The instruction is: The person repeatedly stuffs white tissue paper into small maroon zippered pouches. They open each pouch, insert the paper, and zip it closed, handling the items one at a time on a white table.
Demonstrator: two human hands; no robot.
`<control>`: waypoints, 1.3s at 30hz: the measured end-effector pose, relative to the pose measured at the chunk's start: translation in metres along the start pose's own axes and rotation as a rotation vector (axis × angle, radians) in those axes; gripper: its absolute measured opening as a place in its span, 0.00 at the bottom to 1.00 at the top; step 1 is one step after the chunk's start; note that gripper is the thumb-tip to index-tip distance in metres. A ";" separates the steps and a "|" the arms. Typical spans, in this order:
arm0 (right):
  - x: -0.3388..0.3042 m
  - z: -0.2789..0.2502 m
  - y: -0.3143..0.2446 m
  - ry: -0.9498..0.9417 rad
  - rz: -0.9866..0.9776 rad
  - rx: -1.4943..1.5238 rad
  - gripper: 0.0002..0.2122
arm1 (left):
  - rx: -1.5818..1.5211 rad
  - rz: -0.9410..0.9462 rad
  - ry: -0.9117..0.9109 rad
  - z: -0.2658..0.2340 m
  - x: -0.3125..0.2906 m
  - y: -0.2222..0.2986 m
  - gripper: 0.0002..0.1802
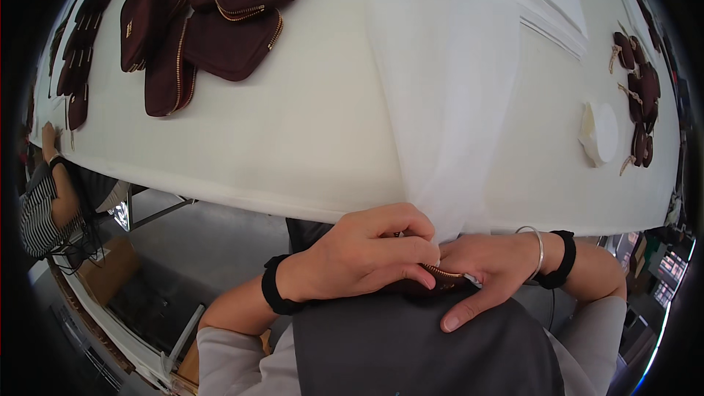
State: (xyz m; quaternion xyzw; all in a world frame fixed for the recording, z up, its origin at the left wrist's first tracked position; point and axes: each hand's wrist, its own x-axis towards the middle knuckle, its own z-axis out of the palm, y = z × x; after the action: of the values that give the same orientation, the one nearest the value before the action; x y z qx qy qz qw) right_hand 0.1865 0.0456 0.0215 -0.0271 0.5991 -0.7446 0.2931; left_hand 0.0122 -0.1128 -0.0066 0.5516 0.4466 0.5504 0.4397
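Close to my body, below the table's front edge, is a dark maroon zip pouch, its gold-toothed zip undone at the top. A thin, see-through white sheet runs down from the table and narrows into a bunch between my hands. My left hand is closed, fingertips pinched on the bunched end of the sheet at the pouch's mouth. The thumb lies along the zip edge. My right hand grips the pouch from the other side, thumb outside over its front. Its fingertips are hidden at the opening.
Several maroon zip pouches lie piled at the far left. White sheets are stacked at the back. A white roll sits at right near small maroon pouches with cords. Another person's arm rests at the left table edge.
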 end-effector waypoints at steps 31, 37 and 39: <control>0.003 -0.011 -0.027 0.141 0.117 -0.462 0.10 | 0.688 0.436 -0.099 0.007 0.004 0.031 0.38; -0.041 -0.013 -0.017 0.361 -0.165 -0.363 0.19 | 0.692 0.083 -0.234 0.012 0.025 0.034 0.49; -0.073 -0.008 -0.014 0.523 -0.224 -0.463 0.23 | 0.730 0.044 -0.277 0.010 0.026 0.036 0.49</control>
State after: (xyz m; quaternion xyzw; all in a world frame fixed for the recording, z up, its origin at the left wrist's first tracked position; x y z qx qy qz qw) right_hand 0.2382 0.0883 0.0546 0.0331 0.7997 -0.5986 0.0326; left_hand 0.0226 -0.0948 0.0343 0.7502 0.5377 0.2849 0.2586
